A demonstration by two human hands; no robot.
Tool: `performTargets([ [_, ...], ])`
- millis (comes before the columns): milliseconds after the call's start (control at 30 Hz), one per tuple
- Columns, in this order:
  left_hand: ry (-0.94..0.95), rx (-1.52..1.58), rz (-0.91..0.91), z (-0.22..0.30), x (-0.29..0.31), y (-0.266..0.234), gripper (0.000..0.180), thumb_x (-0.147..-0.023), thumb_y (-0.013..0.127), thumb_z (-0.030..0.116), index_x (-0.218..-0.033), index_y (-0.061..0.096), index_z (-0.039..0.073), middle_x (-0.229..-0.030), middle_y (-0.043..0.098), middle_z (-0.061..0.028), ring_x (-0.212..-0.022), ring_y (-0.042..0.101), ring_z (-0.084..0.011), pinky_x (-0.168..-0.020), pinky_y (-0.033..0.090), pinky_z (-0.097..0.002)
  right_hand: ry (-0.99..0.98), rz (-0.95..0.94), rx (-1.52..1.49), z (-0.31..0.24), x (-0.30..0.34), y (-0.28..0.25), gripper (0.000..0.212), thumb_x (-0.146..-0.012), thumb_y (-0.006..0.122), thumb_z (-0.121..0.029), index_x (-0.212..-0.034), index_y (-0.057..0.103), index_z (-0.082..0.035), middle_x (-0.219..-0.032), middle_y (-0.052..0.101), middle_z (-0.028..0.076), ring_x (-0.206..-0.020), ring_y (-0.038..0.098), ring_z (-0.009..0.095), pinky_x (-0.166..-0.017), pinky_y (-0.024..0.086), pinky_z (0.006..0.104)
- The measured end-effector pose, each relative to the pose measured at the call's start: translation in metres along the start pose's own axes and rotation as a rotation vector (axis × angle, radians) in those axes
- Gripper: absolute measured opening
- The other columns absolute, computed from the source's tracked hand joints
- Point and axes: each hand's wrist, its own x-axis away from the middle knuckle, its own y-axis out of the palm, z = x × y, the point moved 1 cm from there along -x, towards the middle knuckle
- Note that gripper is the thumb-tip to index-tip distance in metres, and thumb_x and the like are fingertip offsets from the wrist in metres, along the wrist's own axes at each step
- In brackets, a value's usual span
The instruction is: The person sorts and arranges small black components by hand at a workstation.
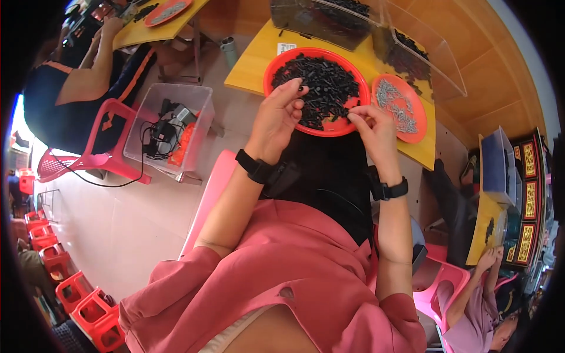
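A red round basin sits on the yellow table, heaped with small black tube-like parts. Over its left side my left hand is closed, a small black part pinched between thumb and fingers. At the basin's lower right rim, my right hand has its thumb and fingertips pressed together; whatever they hold is too small to make out. Just right of the basin lies an orange-red plate with many small silvery metal pieces on it. Both wrists wear black straps.
Clear plastic bins with black parts stand along the table's far side. A clear tub holding cables stands on the floor to the left. Beside it a person sits on a pink chair. Another person works at the lower right.
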Motion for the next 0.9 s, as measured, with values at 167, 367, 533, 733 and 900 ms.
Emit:
performTargets([
  [167,-0.029,0.002,0.015,-0.001,0.000,-0.002,0.022,-0.090,0.061,0.017,-0.110,0.059,0.008,-0.095,0.064,-0.0023,-0.068,0.051,-0.0053,-0.061,0.041,-0.0177,-0.120,-0.102,0.254,-0.011,-0.008,0.012,0.006,-0.075,0.068,-0.008,-0.080,0.068,-0.005,-0.075,0.060,0.013,-0.073,0.060,0.031,-0.065,0.048,0.0391],
  [367,-0.030,0.010,0.018,-0.001,-0.001,-0.002,0.023,-0.090,0.061,0.018,-0.110,0.058,0.008,-0.096,0.064,-0.0025,-0.068,0.051,-0.0057,-0.061,0.040,-0.0183,-0.141,-0.201,0.428,-0.009,-0.021,0.025,0.008,-0.074,0.068,-0.011,-0.080,0.067,-0.007,-0.079,0.059,0.013,-0.081,0.060,0.032,-0.069,0.048,0.0429],
  [533,-0.035,-0.010,0.020,-0.004,-0.002,-0.001,0.023,-0.090,0.062,0.019,-0.110,0.058,0.009,-0.095,0.064,-0.0022,-0.067,0.052,-0.0055,-0.061,0.040,-0.0181,-0.185,-0.231,0.515,-0.007,-0.021,0.033,0.010,-0.074,0.069,-0.013,-0.081,0.067,-0.006,-0.080,0.060,0.014,-0.081,0.061,0.033,-0.069,0.048,0.0439],
  [733,-0.028,-0.059,-0.009,-0.008,0.003,0.003,0.022,-0.090,0.062,0.019,-0.109,0.059,0.008,-0.096,0.066,-0.0027,-0.067,0.052,-0.0045,-0.061,0.041,-0.0175,-0.200,-0.194,0.472,-0.012,-0.014,0.029,0.012,-0.076,0.069,-0.014,-0.080,0.066,-0.003,-0.077,0.062,0.013,-0.075,0.062,0.031,-0.064,0.048,0.0413],
  [900,-0.006,-0.125,-0.066,-0.013,0.010,0.014,0.023,-0.091,0.060,0.016,-0.112,0.060,0.006,-0.096,0.066,-0.0030,-0.067,0.052,-0.0043,-0.062,0.042,-0.0181,0.030,-0.071,-0.100,-0.056,0.006,0.015,0.014,-0.080,0.069,-0.012,-0.085,0.065,0.000,-0.071,0.060,0.006,-0.060,0.055,0.011,-0.055,0.044,0.0258],
])
